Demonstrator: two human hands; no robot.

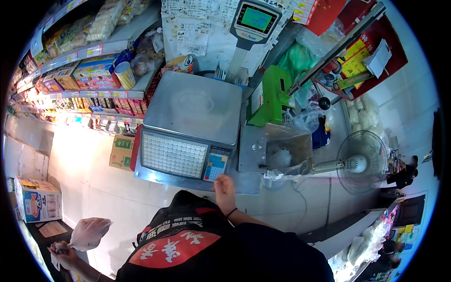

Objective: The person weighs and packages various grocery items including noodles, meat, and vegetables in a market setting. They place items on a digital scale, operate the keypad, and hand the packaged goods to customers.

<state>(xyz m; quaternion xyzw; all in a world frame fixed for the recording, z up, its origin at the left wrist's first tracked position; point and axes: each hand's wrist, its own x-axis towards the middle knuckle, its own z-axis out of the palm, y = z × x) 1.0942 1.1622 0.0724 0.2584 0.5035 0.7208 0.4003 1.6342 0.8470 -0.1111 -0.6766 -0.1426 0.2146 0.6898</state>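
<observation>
Far to the left, my left hand (64, 254) grips the gathered neck of a filled, translucent plastic bag (90, 233). The bag's contents cannot be made out. My right hand (224, 192) is at the front edge of a label-printing scale, its fingers loosely curled and nothing visible in them. Just beyond those fingertips is the blue number keypad (216, 166); contact with it cannot be told. Left of the keypad lies a wide panel of white keys (174, 154). The steel weighing pan (197, 102) is bare. A lit green display (256, 17) stands on a post behind it.
A green metal device (269, 95) with a long lever (338, 46) stands right of the scale. Beside it are a plastic-lined box (303, 141) and a fan (359, 164). Packaged goods fill the shelves (130, 42) at left. Cartons (40, 201) stand near the bag. People (403, 176) are far right.
</observation>
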